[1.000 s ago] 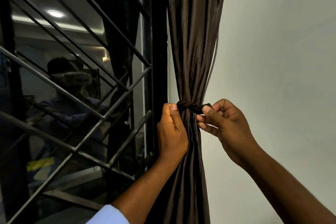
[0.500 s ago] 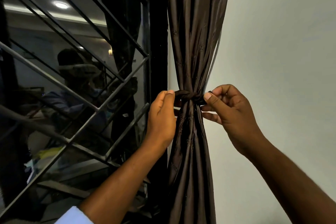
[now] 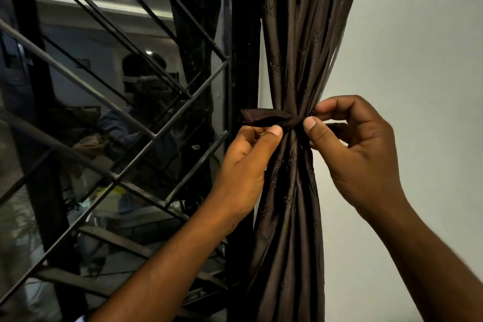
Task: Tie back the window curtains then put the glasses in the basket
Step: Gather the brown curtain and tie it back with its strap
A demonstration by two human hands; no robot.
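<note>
A pale wall (image 3: 418, 34) fills the right side, and a dark window (image 3: 104, 86) crossed by slanted metal bars (image 3: 167, 125) fills the left, its glass reflecting a lit room and a ceiling light. Between them hangs the brown curtain (image 3: 300, 34), gathered into a narrow bunch and cinched at mid-height, flaring out again above and below. The right hand (image 3: 360, 154) comes in from the near right, fingers curled, thumb and forefinger pinching the tie band (image 3: 277, 119) at the right side of the bunch. The left hand (image 3: 243, 172) reaches up from the near left, its fingers curled and its thumb tip pressed to the band just left of the knot. The band's loose end sticks out leftward above the left hand, a flat brown strip in front of the window frame. Neither glasses nor basket are in view
</note>
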